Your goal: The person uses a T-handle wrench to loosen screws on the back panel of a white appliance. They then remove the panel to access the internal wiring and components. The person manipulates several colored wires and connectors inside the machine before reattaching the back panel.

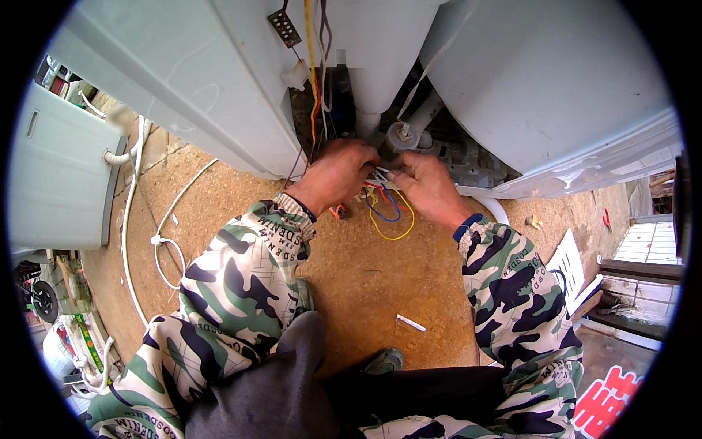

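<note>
My two hands meet at the open lower part of a pale washing machine (526,80). My left hand (338,175) is closed, its fingertips pinched around thin wires. From the right, my right hand (430,184) pinches the white wires (379,174) between thumb and fingers. Both sets of fingertips almost touch, and the exact grip is partly hidden. Below them hang loops of yellow wire (395,238) and blue wire (391,218), with some red among them. Just behind my right hand is a round whitish plastic cap (402,134). More yellow wiring (313,73) runs down above my left hand.
A perforated metal plate (284,28) dangles from the wiring at the top. An orange-handled tool (338,211) lies by my left wrist. A white hose (131,212) and a white cord (162,241) lie at left. A white strip (411,323) rests on the brown floor.
</note>
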### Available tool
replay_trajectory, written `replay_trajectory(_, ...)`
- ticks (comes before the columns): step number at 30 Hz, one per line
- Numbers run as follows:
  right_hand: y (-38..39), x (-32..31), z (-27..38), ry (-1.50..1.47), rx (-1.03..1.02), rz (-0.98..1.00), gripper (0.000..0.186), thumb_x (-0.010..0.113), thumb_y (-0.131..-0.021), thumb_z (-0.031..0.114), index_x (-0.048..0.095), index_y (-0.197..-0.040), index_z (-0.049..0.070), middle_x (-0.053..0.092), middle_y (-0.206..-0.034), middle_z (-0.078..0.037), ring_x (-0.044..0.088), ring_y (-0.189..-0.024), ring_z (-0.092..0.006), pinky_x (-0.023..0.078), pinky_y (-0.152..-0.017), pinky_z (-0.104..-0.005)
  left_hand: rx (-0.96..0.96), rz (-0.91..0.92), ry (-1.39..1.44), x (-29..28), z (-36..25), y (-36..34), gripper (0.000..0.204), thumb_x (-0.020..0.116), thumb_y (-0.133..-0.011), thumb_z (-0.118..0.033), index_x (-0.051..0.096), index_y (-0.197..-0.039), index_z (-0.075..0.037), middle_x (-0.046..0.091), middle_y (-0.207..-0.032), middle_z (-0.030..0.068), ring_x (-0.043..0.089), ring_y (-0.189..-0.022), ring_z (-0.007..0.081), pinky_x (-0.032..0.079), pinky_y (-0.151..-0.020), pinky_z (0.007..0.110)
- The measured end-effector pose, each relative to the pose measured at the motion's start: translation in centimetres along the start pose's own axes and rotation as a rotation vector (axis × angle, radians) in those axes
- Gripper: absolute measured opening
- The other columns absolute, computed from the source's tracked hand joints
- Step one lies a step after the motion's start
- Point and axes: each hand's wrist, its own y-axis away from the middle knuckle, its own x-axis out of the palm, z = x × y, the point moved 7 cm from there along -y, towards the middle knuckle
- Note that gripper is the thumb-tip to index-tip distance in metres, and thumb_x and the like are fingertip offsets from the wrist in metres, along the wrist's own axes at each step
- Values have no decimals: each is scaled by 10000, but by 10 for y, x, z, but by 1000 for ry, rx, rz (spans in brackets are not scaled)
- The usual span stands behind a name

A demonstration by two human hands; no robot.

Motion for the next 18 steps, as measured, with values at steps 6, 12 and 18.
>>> replay_trajectory(6,-1,-2,10,150,-161,-39,197,664,-892,169,667,-951,-18,679,-855,-260,648,-819,-429,507,-728,-494,-3,4,12,1,1,0,144,611,-851,-43,725,-932,-11,698,-955,202,656,-975,417,530,-856,491)
replay_trajectory(12,0,-4,11,176,-91,-67,218,654,-902,203,678,-908,-14,654,-827,-286,637,-843,-501,493,-735,-550,0,-6,-14,3,4,-1,150,619,-846,-37,721,-954,-9,695,-960,206,658,-970,416,531,-858,484)
replay_trajectory(18,-1,-1,1,87,-20,-48,256,650,-923,226,691,-911,-26,656,-833,-287,640,-823,-495,495,-731,-522,41,-24,-24,6,6,-1,152,641,-849,-43,713,-980,-17,686,-947,196,661,-946,403,531,-838,473)
